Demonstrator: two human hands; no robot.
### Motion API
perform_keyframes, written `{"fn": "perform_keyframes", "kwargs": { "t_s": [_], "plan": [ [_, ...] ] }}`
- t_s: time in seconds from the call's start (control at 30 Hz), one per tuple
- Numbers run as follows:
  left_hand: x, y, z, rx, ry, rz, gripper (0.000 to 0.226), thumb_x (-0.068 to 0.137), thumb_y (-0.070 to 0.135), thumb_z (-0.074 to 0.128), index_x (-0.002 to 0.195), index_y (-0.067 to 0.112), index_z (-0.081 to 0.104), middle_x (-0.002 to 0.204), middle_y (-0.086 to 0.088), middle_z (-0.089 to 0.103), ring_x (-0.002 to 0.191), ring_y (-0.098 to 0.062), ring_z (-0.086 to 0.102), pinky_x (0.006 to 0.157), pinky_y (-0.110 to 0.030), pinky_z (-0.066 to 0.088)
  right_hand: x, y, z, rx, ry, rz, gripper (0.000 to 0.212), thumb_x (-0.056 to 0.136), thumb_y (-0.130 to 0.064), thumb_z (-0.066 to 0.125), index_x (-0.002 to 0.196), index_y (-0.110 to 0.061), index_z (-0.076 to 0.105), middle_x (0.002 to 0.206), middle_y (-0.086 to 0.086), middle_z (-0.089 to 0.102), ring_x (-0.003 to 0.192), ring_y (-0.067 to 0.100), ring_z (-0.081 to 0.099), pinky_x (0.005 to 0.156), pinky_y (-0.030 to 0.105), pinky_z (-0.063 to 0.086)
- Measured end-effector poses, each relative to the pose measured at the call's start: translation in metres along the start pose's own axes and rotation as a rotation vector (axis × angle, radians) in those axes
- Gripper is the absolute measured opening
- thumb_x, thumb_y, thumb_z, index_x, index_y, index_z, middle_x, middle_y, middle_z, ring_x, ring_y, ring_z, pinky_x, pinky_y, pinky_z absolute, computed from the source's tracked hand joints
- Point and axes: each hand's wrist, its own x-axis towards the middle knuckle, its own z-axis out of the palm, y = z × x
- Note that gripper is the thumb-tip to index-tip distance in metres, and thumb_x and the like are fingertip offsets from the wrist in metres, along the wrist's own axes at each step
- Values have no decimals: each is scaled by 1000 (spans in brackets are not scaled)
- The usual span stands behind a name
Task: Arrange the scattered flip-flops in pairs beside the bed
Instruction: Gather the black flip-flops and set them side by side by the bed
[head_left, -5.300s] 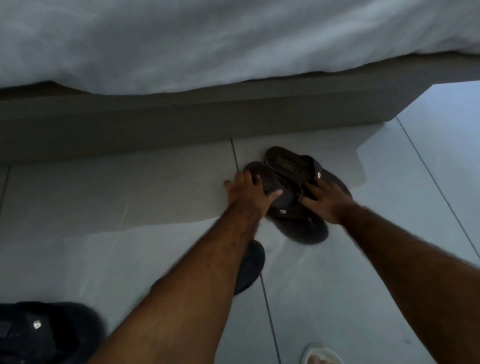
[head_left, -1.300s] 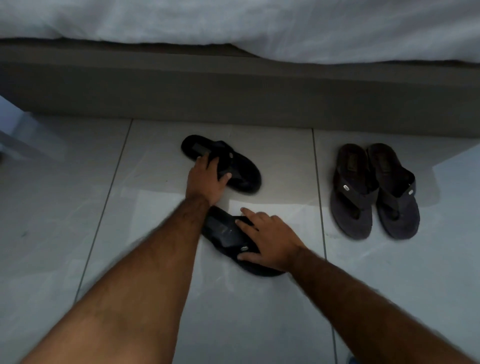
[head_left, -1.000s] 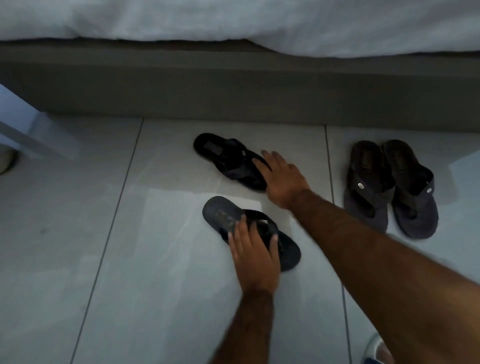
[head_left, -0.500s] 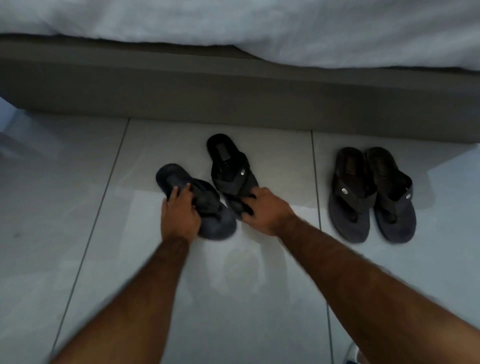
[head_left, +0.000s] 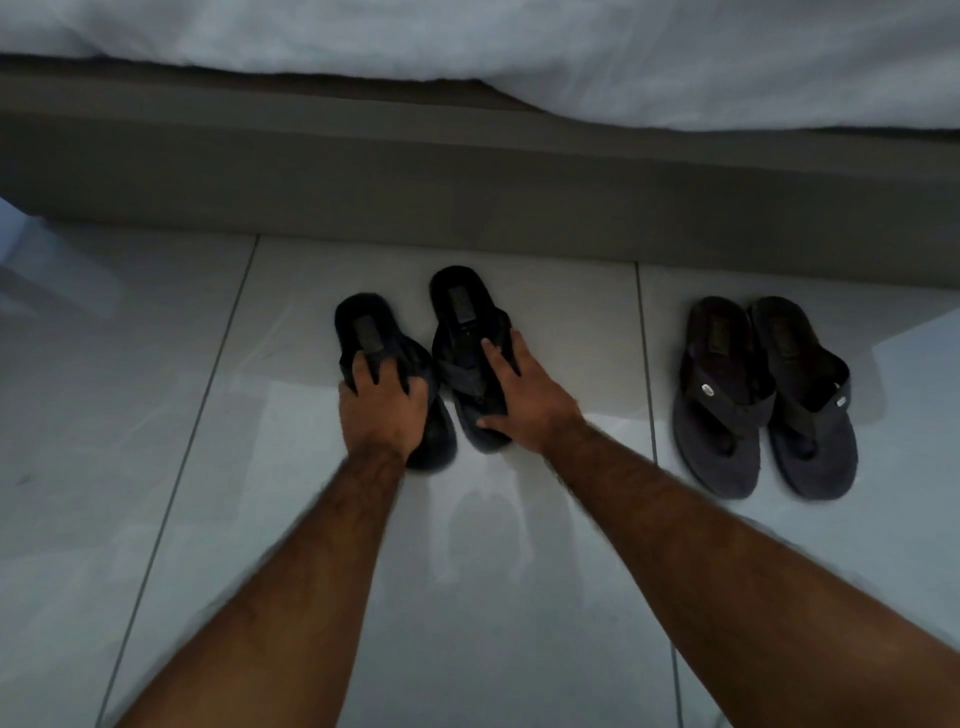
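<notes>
Two black flip-flops lie side by side on the tiled floor in front of the bed base, heels toward the bed. My left hand (head_left: 382, 410) grips the strap end of the left black flip-flop (head_left: 366, 325). My right hand (head_left: 524, 400) presses flat on the right black flip-flop (head_left: 462, 306), fingers spread over its strap. The two soles almost touch near my hands. Further right, a dark brown pair (head_left: 763, 395) lies neatly together, apart from both hands.
The grey bed base (head_left: 467, 176) runs across the top, with a white duvet (head_left: 571, 47) hanging over it. Glossy grey floor tiles (head_left: 130, 415) spread to the left and toward me.
Both hands have turned the black flip-flops from slanted positions to nearly parallel, and the left one has slid up beside the right one.
</notes>
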Motion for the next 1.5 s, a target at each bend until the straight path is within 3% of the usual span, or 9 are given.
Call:
{"fn": "perform_keyframes", "kwargs": {
  "t_s": [0.17,0.3,0.5,0.67,1.5],
  "plan": [
    [64,14,-21,174,-235,74,74,89,34,46,157,34,17,170,4,2,155,-32,-6,122,-58,1,22,-14,-4,-56,11,54,116,80,-51,76,161,-29,-3,169,9,-12,152,30,24,114,45,40],
    [98,28,-29,220,-322,129,83,88,29,49,160,32,7,170,2,-5,156,-30,-5,124,-56,5,42,-31,-8,-92,27,134,115,80,-53,75,161,-24,-1,169,14,-10,152,32,21,114,47,39],
    [125,26,-35,307,-353,180,86,89,25,50,159,31,1,169,3,-10,156,-29,-7,123,-59,4,54,-57,-6,-125,37,230,120,72,-59,80,161,-18,10,168,21,-1,141,36,39,104,44,46],
    [142,24,-42,356,-396,240,86,91,23,50,159,30,-2,169,2,-12,155,-30,-8,123,-61,4,55,-69,0,-105,38,248,120,72,-60,79,161,-15,12,167,24,0,141,38,40,103,44,46],
    [79,-2,-32,369,-381,276,86,91,26,50,160,29,-2,169,3,-13,156,-26,-9,123,-58,5,-1,-78,16,-92,30,269,119,70,-62,79,160,-19,14,167,23,0,143,37,33,106,45,44]
  ]
}}
